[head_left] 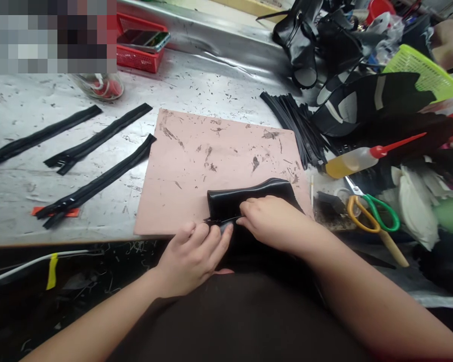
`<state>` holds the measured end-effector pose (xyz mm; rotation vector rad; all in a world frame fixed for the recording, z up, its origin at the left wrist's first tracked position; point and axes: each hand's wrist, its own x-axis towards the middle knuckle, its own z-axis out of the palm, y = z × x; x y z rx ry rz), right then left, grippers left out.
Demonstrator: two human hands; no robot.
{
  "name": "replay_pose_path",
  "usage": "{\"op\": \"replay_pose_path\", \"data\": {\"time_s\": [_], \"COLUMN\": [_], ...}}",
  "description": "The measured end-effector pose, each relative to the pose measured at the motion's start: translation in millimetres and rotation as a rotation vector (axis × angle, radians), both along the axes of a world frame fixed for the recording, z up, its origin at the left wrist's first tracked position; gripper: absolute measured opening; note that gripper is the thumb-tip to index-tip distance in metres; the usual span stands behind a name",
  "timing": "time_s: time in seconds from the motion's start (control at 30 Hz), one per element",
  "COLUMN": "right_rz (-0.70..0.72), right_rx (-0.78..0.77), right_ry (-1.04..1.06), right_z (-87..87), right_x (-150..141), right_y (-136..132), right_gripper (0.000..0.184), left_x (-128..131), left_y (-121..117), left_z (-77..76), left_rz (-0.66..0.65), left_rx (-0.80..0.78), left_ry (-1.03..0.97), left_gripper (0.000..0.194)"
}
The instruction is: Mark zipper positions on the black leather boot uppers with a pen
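A glossy black leather boot upper lies folded over the front part of a pinkish board, partly hanging past the edge toward my body. My left hand pinches its near edge, fingers bent and pressed together. Close beside it, my right hand grips the same edge from the right, its fingers curled onto the leather. A narrow dark strip shows along the edge between both hands; whether it is a zipper tape I cannot tell. My fingertips hide part of that edge.
Black zippers lie on the metal table at left. A red basket holding a phone stands behind. To the right are black strips, a bottle of yellow liquid, scissors and black boots.
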<state>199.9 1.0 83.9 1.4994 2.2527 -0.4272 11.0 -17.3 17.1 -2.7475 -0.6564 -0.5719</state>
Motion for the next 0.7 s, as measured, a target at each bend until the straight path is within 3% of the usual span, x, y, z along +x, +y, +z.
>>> {"op": "replay_pose_path", "data": {"time_s": [0.23, 0.33, 0.43, 0.7], "right_rz": [-0.022, -0.111, -0.198, -0.229], "right_rx": [0.033, 0.031, -0.029, -0.035], "right_ry": [-0.076, -0.084, 0.013, 0.083], "right_z": [0.9, 7.5, 12.0, -0.6], "right_x": [-0.4, 9.3, 20.0, 24.8], "right_y": [-3.9, -7.0, -8.2, -6.3], "right_gripper": [0.028, 0.034, 0.025, 0.018], "left_x": [0.8, 0.5, 1.8, 12.0], "left_y": [1.4, 3.4, 4.8, 3.6], "left_z": [-3.4, -1.7, -0.7, -3.4], "left_rz": [0.016, 0.017, 0.009, -0.102], "left_rx": [-0.029, -0.049, -0.051, 0.06], "left_ry": [0.012, 0.024, 0.013, 0.029], "left_gripper": [0.047, 0.043, 0.041, 0.023]}}
